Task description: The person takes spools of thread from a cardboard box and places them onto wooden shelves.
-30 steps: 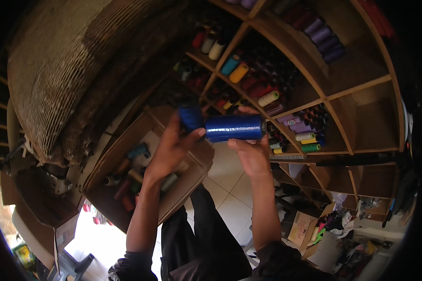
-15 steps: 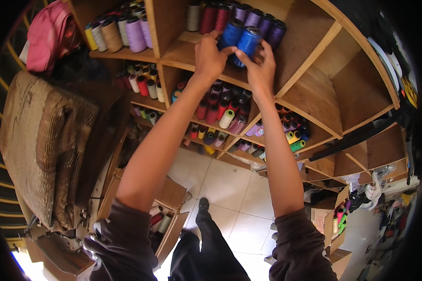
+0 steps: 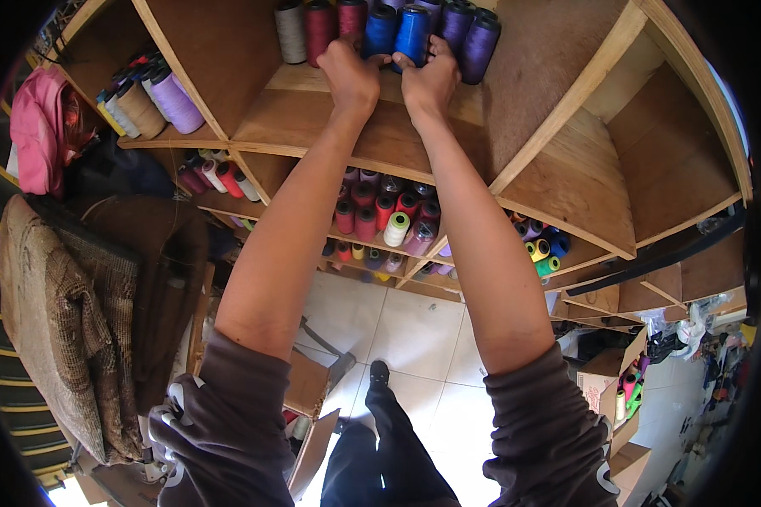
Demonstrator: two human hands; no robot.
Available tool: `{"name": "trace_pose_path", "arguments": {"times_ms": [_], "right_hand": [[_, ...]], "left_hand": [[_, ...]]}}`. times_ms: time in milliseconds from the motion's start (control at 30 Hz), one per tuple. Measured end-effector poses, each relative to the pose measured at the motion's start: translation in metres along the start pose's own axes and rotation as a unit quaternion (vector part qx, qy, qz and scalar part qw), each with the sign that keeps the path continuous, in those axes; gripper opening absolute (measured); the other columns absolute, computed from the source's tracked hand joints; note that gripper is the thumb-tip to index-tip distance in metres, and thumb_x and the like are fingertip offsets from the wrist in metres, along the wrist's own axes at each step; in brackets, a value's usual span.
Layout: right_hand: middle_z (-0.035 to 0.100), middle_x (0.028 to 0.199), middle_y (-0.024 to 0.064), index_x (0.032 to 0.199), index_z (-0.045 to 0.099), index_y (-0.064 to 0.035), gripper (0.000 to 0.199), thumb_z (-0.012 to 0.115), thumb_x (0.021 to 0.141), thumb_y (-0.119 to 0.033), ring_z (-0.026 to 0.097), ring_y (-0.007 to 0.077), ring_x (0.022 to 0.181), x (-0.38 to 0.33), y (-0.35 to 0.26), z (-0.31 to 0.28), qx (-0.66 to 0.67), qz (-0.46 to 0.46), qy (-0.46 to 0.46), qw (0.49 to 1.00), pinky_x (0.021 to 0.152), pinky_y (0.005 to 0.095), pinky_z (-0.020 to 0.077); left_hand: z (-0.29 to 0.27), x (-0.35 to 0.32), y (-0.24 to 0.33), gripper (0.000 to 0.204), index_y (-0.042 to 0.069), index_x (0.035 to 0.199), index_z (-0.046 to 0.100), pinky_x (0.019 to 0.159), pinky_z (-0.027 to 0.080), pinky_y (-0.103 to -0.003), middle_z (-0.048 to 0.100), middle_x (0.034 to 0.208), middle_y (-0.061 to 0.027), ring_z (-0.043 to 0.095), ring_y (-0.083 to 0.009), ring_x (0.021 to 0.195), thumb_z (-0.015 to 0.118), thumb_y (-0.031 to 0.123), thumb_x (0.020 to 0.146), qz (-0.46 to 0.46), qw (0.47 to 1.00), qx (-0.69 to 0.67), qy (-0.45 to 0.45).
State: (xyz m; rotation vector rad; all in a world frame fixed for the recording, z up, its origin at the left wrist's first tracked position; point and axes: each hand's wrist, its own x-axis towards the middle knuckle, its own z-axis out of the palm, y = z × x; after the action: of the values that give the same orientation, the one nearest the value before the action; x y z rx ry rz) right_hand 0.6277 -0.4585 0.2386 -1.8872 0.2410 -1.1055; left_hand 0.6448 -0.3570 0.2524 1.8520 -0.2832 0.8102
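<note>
Two blue thread spools stand upright side by side inside an upper compartment of the wooden shelf [image 3: 313, 114]. My left hand [image 3: 348, 83] closes on the left blue spool [image 3: 380, 32], its thumb against the lower part. Around the right blue spool [image 3: 413, 35] are the bent fingers and thumb of my right hand [image 3: 432, 78]. Dark red spools [image 3: 320, 32] and a grey spool [image 3: 290, 34] are lined up on the left of the blue pair. Purple spools [image 3: 479, 49] stand to the right and behind. My fingers partly hide the bases of the blue spools.
Lower compartments hold red, pale green and other spools [image 3: 397, 228]. A lavender spool [image 3: 176, 101] is among those in the left compartment. Folded brown cloth [image 3: 68, 329] lies at the left, below a pink cloth [image 3: 38, 131]. Cardboard boxes [image 3: 600, 380] stand near the tiled floor [image 3: 414, 334].
Both hands have pushed the blue spools deeper into the compartment, in line with the red and purple ones. The view has shifted, with more of the shelf board showing in front.
</note>
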Motion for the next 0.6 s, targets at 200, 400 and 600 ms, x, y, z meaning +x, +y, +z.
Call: {"name": "trace_pose_path", "arguments": {"times_ms": [200, 400, 600], "right_hand": [[0.069, 0.107, 0.0188, 0.120, 0.060, 0.0041, 0.058, 0.084, 0.069, -0.009, 0.068, 0.0278, 0.096, -0.003, 0.001, 0.006, -0.040, -0.034, 0.053, 0.997, 0.086, 0.0362, 0.0520], [0.064, 0.112, 0.0201, 0.120, 0.057, 0.0038, 0.057, 0.082, 0.069, -0.004, 0.061, 0.0324, 0.106, -0.007, -0.003, 0.000, -0.032, -0.015, 0.015, 0.999, 0.093, 0.0393, 0.0482], [0.059, 0.118, 0.0228, 0.120, 0.056, 0.0050, 0.056, 0.078, 0.069, 0.002, 0.056, 0.0374, 0.113, -0.008, -0.003, -0.004, -0.029, 0.022, -0.027, 0.999, 0.097, 0.0424, 0.0460]], "left_hand": [[0.001, 0.003, -0.001, 0.036, -0.005, 0.091, 0.070, 0.074, 0.054, -0.042, 0.070, 0.087, -0.0234, 0.069, -0.0370, 0.082, 0.086, 0.006, 0.061, -0.014, 0.999, 0.022, 0.021], [-0.003, 0.001, 0.009, 0.032, -0.005, 0.088, 0.071, 0.073, 0.054, -0.042, 0.070, 0.086, -0.0233, 0.069, -0.0377, 0.082, 0.086, 0.007, 0.062, -0.051, 0.997, 0.046, 0.024], [0.002, 0.000, 0.005, 0.030, -0.006, 0.083, 0.070, 0.074, 0.055, -0.042, 0.070, 0.085, -0.0227, 0.069, -0.0374, 0.082, 0.086, 0.006, 0.061, -0.041, 0.997, 0.056, 0.031]]}}
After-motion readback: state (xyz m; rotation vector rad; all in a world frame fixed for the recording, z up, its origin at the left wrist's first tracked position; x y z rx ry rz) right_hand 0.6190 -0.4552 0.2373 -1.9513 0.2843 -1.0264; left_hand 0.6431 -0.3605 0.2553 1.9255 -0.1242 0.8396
